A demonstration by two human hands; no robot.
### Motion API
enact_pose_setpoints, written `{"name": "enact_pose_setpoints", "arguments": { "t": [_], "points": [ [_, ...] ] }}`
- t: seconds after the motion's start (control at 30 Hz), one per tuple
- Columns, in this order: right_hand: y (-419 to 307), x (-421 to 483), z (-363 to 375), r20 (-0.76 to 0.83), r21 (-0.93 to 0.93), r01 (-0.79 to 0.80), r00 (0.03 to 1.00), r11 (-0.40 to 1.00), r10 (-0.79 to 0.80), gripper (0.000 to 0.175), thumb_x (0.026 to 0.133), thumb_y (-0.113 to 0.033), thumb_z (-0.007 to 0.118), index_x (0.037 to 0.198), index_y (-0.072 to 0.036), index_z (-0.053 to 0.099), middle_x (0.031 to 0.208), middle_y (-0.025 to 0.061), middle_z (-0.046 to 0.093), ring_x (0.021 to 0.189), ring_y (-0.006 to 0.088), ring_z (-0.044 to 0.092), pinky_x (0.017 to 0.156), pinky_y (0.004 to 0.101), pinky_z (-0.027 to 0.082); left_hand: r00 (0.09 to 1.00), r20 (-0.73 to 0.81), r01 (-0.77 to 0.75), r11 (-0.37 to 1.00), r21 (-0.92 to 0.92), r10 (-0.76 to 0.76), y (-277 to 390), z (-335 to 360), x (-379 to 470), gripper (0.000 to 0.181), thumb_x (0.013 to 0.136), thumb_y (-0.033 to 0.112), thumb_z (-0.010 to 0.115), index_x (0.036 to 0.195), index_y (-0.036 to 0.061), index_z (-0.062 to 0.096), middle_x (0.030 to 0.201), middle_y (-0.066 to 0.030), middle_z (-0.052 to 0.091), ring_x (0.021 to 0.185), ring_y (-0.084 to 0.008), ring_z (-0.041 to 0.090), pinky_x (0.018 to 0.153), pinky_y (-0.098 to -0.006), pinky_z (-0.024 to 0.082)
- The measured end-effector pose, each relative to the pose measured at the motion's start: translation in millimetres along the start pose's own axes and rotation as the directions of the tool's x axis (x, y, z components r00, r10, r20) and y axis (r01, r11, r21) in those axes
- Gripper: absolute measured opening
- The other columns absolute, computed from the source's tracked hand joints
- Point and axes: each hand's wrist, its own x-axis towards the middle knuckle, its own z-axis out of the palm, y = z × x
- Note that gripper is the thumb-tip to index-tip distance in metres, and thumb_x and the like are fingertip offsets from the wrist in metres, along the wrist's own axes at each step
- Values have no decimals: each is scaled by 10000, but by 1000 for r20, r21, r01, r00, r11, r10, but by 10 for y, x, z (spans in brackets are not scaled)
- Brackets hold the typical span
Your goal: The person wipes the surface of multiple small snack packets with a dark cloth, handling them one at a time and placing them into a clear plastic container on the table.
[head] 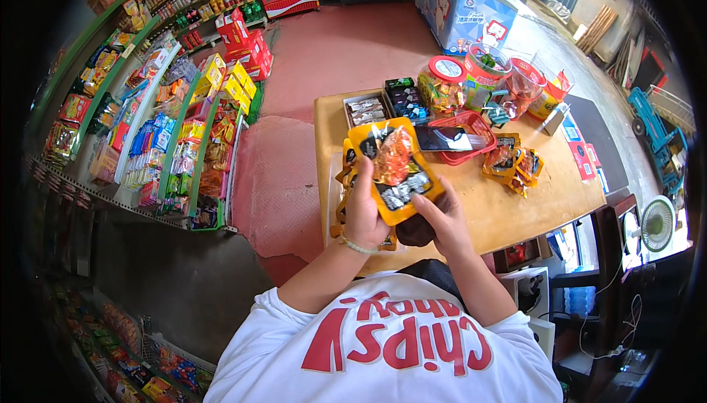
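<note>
Both hands hold one orange-and-black snack pouch [393,168] upright above the wooden table [530,209]. My left hand [364,209] grips its left edge, thumb on the front. My right hand [444,215] has its lower right corner, with the thumb pressed on the front; a dark brown object [415,230] shows under that hand, and its kind I cannot tell. Behind the left hand, more orange pouches [344,212] lie in a pale tray, partly hidden. A small pile of similar pouches [501,159] rests on the table to the right.
A smartphone [442,139] lies partly over a red plastic basket [469,154]. Boxes of small packets [365,109] and plastic jars [442,85] stand along the table's far side. Snack shelves [188,143] rise at left, a chest freezer [467,13] beyond, and an electric fan [657,223] at right.
</note>
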Motion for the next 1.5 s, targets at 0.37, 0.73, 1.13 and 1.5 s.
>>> {"name": "enact_pose_setpoints", "arguments": {
  "t": [0.37, 0.73, 1.13, 1.5],
  "points": [
    [-247, -113, 628, 746, -558, 824, 444, -101, -497, 554, 777, -481, 779, 1200, -130, 710, 1416, 153, 542, 1259, 377, 490, 1064, 471, 393, 879, 445, 316, 908, -277, -170, -67, -304, 117, 588, 1066, 487, 270, 1568, 182, 279, 1601, -40, 315, 1477, -135, 261, 1228, -288, 140],
    [-304, 439, 661, 489, -738, 668, 628, 97, -606, 495, 779, -155, 786, 1245, -69, 641, 1201, 137, 639, 1070, 349, 606, 939, 430, 474, 987, 38, 160, 970, -183, -156, 96, 40, 4, 714, 970, 695, 369, 1417, 152, 497, 1408, -79, 543, 1298, -265, 524, 1096, -429, 429],
    [-558, 870, 900, 508, -589, 808, 344, -27, -789, 174, 842, -134, 730, 1014, -112, 722, 1036, 89, 645, 933, 337, 603, 832, 425, 496, 964, 263, 95, 977, -191, -43, 410, 194, 106, 467, 982, 447, 498, 1324, 137, 566, 1267, -41, 629, 1184, -211, 591, 1030, -411, 468],
    [-401, 759, 1330, 532, -653, 743, 585, 143, -612, 168, 837, -156, 719, 996, -102, 718, 959, 144, 638, 902, 379, 612, 813, 446, 494, 950, 262, -204, 972, 119, 168, 812, 273, 346, 651, 1008, 551, 374, 1344, 11, 512, 1237, -187, 622, 1146, -306, 605, 992, -401, 494]
  ]
}}
